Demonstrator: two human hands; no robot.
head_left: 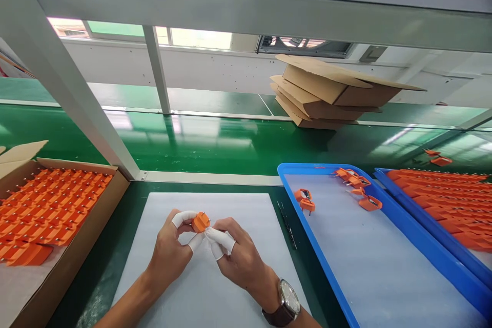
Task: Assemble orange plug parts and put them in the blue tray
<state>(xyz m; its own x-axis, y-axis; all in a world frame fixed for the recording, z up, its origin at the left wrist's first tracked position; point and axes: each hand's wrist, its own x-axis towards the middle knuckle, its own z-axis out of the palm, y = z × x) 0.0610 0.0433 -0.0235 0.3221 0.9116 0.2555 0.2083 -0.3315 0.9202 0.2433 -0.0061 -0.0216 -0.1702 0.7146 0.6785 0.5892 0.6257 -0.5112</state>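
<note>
Between the white-covered thumb and finger of my left hand (168, 252) is a small orange plug (201, 222), raised above a white work sheet (169, 307). My right hand (245, 259), also with white finger covers, is closed in a pinch right beside the plug's lower right edge. Whatever its fingertips may hold is too small to make out. To the right of the sheet lie dark thin tweezers (286, 225), apart from both hands.
At left stands a cardboard box (86, 225) filled with rows of orange plugs. A blue tray (323, 271) on the right holds several loose plugs (305, 200). Behind it another blue tray (407, 215) is packed with them. Folded cartons (326, 97) are stacked beyond the metal frame (73, 66).
</note>
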